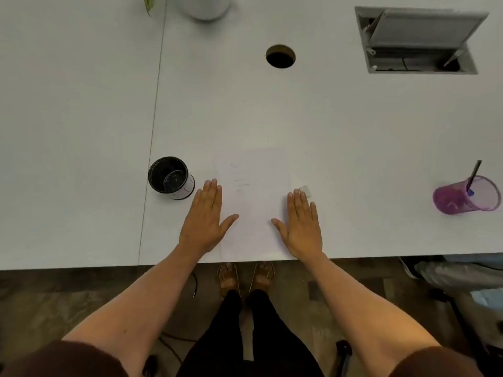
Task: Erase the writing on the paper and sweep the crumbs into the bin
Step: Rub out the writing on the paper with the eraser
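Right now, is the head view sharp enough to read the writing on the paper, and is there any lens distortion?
Head view: soft, evenly lit; the writing on the paper shows only as faint, unreadable marks; the wide lens bows the table edge.

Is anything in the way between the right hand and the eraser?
No. The eraser lies on the table right at the right hand's fingertips, beside the paper. Nothing visible lies between them.
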Motion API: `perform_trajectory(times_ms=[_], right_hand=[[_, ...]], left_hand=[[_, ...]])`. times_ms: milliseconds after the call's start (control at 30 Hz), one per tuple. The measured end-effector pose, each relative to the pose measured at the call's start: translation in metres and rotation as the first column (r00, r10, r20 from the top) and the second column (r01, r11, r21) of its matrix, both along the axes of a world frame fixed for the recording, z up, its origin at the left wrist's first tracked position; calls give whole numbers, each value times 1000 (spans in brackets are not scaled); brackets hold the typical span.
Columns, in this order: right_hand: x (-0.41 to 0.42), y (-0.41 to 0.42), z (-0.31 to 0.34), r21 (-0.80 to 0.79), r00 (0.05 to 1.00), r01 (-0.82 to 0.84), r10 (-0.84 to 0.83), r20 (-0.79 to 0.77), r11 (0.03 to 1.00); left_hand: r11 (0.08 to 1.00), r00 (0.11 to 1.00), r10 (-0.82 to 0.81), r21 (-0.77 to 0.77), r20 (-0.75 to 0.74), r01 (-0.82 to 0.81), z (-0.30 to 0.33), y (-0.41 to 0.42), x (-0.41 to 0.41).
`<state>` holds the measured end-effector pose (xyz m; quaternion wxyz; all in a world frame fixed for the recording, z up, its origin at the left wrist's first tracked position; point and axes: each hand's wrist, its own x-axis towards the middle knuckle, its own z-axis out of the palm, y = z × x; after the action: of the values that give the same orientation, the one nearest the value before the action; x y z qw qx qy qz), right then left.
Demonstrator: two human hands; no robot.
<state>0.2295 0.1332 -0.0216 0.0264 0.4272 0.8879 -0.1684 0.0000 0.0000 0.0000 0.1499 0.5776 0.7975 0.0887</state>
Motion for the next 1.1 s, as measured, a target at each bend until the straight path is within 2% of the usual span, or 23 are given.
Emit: perform_trajectory(times_ms=[133,200,367,500,633,767,900,1100], right_hand=[[9,-15,-15,-53,993,-17,23,118,998],[11,-18,-19,-44,991,-18,24,131,999],[13,-24,-17,-59,989,-5,14,150,998],[20,-31,-15,-58,987,-13,22,156,998],[23,-30,-15,-53,995,1,4,98,999],[12,-7,-7,-1,975,211,-211,-65,977],[-10,30,-6,52,872,476,-464,-154,878],[-25,57,-14,8,806,560,-542,-237,829]], left_hand=[[994,996,86,-72,30,-84,-18,-14,2],[993,994,99,-72,39,-96,-28,-17,1],[989,987,123,-99,106,-113,-44,-12,0],[989,990,110,-114,84,-100,-52,-1,4],[990,993,110,-95,33,-106,-58,2,10],[991,994,110,-75,4,-110,-62,1,11],[991,995,102,-87,-2,-102,-62,1,12],[990,995,95,-101,-23,-97,-61,2,12]])
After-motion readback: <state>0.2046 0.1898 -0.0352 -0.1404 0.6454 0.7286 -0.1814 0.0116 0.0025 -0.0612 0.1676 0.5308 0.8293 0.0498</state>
